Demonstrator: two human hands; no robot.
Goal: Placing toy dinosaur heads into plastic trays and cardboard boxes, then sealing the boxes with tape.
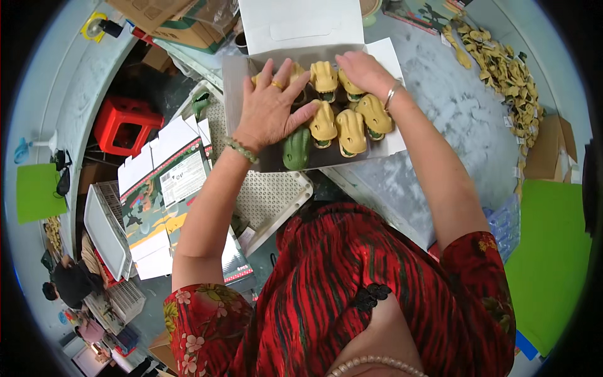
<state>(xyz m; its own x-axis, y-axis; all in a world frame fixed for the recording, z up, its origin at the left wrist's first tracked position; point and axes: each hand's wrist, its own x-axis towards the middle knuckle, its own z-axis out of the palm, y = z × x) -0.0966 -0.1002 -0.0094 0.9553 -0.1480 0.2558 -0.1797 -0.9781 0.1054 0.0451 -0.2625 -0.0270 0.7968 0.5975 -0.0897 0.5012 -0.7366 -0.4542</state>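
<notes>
toy heads (350, 133), mostly yellow, sit in close rows in the open box (232, 94), upper middle of frame, presumably to fit snugly; left hand (269, 105) spread over the left side, seemingly steadying, right hand (365, 71) over the upper-right head (348, 85), whether pinching it can't tell.

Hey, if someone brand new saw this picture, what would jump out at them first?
Probably the yellow dinosaur heads and the one green head in the open white box at top centre, with the left hand spread over them and the right hand at the far right corner. Next, perhaps the red stool at left and the heap of yellowish pieces along the upper right.
</notes>
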